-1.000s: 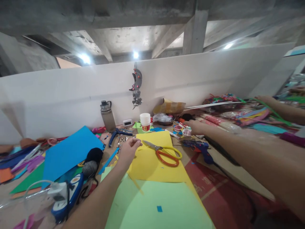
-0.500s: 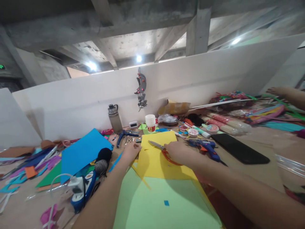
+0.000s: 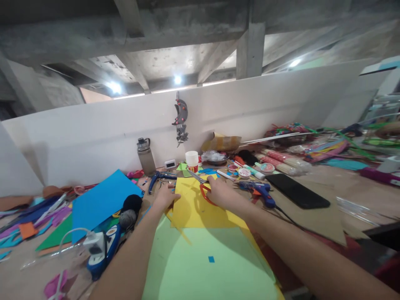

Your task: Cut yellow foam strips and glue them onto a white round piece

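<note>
A sheet of yellow paper (image 3: pixel 187 212) lies over larger light green sheets (image 3: pixel 181 266) in front of me. At its left edge is my left hand (image 3: pixel 164 197), closed on the paper's margin, thumb over the edge; the other fingers are partly hidden. My right hand (image 3: pixel 222 191) grips a pair of scissors (image 3: pixel 204 192) by the red-orange handles, above the yellow paper. Their metal blades point up and left past the sheet's far edge and look slightly parted. A thin yellow strip (image 3: pixel 184 233) lies left of the sheet, and a small blue scrap (image 3: pixel 211 259) rests on the green.
Blue glue gun (image 3: pixel 264 193) and black phone (image 3: pixel 298 191) lie to the right. Blue pliers-like tool (image 3: pixel 161 178), bottle (image 3: pixel 146 157) and paper cup (image 3: pixel 192 160) stand behind. Blue sheet (image 3: pixel 104 204), yarn balls (image 3: pixel 131 204) and power strip (image 3: pixel 104 252) are left.
The scissors have moved toward the far edge of the yellow paper, their blades now reaching beyond it. My left thumb has come over the paper's edge. The whole view has shifted slightly.
</note>
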Tool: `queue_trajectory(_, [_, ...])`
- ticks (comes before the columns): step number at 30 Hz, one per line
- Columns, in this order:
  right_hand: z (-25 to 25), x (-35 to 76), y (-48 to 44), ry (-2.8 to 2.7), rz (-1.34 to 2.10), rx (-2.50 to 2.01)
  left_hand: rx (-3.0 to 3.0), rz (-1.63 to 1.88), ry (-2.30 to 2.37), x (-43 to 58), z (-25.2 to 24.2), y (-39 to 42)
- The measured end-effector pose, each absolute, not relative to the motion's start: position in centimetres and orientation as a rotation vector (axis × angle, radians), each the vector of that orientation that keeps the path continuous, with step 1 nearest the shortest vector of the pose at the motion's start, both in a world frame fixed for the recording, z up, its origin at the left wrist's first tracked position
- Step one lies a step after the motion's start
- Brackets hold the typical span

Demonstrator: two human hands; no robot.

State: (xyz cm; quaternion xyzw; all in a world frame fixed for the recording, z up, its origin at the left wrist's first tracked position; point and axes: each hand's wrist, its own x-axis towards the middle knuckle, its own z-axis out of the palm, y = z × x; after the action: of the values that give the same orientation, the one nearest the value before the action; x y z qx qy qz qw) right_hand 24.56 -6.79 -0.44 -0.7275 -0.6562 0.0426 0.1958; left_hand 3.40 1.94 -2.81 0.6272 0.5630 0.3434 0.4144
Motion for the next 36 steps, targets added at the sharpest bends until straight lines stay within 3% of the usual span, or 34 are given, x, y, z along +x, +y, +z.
queue_trajectory(7, [-1.1,21.8,-6.0,-1.775,0.245,-1.766,1.549,0.718,1.345,2.7,-2.4,2.4])
queue_trajectory(16, [-2.8,22.5,-6.5,-1.736,0.275,-1.540,1.556,0.820,1.518,2.9,-2.9,2.2])
queue_trajectory(36, [-2.8,23.2,-6.2,-1.608,0.324,-1.479,1.102,0.969,1.030,3.5,-2.4,1.4])
